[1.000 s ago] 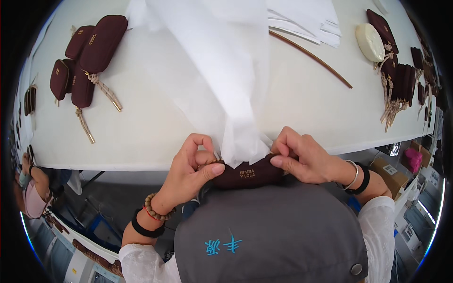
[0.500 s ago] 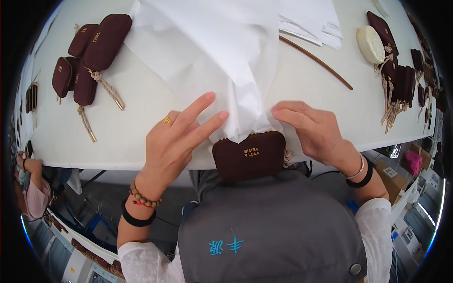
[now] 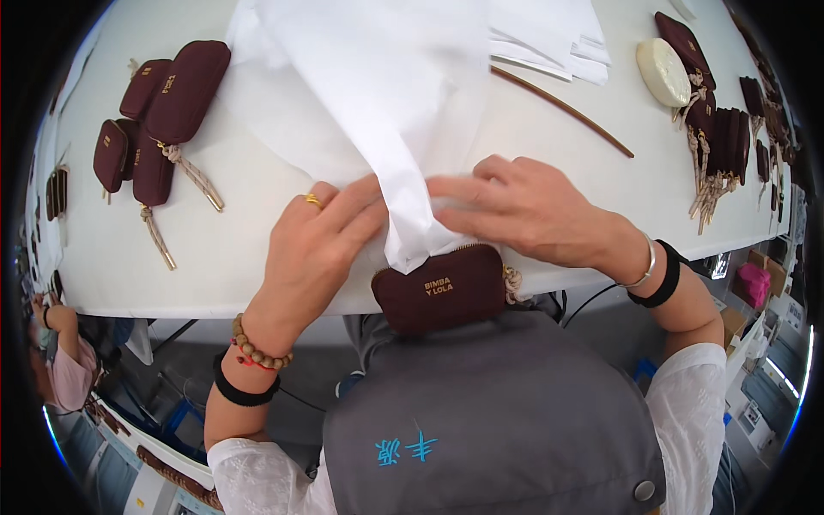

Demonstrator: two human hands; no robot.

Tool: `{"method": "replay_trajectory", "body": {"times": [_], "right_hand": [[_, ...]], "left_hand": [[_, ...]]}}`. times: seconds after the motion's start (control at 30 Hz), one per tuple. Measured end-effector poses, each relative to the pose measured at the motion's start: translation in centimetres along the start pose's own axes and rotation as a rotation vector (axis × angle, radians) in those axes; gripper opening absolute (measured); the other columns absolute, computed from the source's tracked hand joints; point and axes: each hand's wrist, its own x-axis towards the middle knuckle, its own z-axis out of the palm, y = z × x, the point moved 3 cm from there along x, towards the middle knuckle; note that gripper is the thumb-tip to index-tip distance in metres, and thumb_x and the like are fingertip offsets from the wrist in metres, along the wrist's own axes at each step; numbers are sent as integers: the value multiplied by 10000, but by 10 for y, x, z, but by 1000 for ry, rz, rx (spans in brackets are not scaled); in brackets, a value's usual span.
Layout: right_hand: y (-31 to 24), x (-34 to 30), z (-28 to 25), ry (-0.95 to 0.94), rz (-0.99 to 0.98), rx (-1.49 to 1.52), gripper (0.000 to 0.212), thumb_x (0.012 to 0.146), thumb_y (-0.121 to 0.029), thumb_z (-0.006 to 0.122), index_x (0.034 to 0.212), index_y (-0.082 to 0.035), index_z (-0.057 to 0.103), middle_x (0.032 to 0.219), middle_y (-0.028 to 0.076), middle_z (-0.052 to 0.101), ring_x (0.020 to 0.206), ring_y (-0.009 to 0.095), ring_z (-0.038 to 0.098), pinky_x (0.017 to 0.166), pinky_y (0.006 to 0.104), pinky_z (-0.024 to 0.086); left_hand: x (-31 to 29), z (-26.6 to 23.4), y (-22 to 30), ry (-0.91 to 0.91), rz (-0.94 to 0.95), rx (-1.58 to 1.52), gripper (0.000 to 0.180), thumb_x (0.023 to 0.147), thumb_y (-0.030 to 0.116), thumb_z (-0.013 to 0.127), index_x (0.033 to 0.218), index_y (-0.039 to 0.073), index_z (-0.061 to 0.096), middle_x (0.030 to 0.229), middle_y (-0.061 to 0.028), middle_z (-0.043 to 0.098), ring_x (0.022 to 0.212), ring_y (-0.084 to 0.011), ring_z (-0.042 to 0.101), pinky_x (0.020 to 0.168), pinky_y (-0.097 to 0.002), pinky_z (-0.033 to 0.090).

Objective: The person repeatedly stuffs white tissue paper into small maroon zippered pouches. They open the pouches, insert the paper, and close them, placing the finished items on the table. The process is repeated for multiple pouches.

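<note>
A dark burgundy zip pouch (image 3: 439,300) sits at the table's near edge against my apron, its gold-toothed zip undone along the top. A large sheet of thin white paper (image 3: 343,94) spreads over the table and narrows into a bunched fold that enters the pouch's mouth. My left hand (image 3: 322,245) closes on the paper from the left, fingertips partly hidden by the fold. From the right, my right hand (image 3: 528,210) pinches the same bunch, its fingertips slightly blurred. A beige knotted cord (image 3: 512,283) hangs at the pouch's right end.
Several burgundy pouches with cord pulls (image 3: 189,90) lie at the left. A thin brown strip (image 3: 562,112) and stacked white sheets (image 3: 549,39) lie beyond my right hand. At the far right are a cream roll (image 3: 663,73) and more pouches (image 3: 730,142). Another person (image 3: 69,352) is at far left.
Both hands have moved inward onto the bunched paper, the right one farther left and closer to the left hand. The fold is gathered more tightly above the pouch, which is slightly tilted.
</note>
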Motion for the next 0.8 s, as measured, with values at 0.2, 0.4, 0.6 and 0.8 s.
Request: {"method": "replay_trajectory", "body": {"times": [0.2,0.4,0.6,0.8], "right_hand": [[-8,-5,12,-271,-99,-68,288,727,-88,639,1012,-107,607,1258,-11,512,755,189,528,583,275,461],[-5,6,0,-144,22,123,187,744,-84,613,928,-99,638,1197,-14,514,769,158,508,567,280,443],[-19,7,12,-233,-158,12,67,814,-109,571,756,-85,594,1141,-8,499,726,143,483,513,262,401],[-12,-11,-14,-256,70,28,133,727,-147,645,666,-64,561,1069,1,500,691,139,466,502,263,396]], "left_hand": [[-7,6,-1,1,48,36,284,620,48,639,903,37,614,1009,-45,595,739,-174,531,593,-282,404],[-9,-1,-15,53,-27,16,326,642,25,655,965,11,621,1006,-85,600,797,-229,569,620,-315,443],[-22,6,-6,4,-114,-137,231,777,17,601,1007,1,593,964,-108,609,709,-196,558,606,-282,462],[-70,-11,15,209,-748,-1099,170,902,103,562,1053,26,549,1133,-94,615,655,-53,470,572,-190,400]]}}
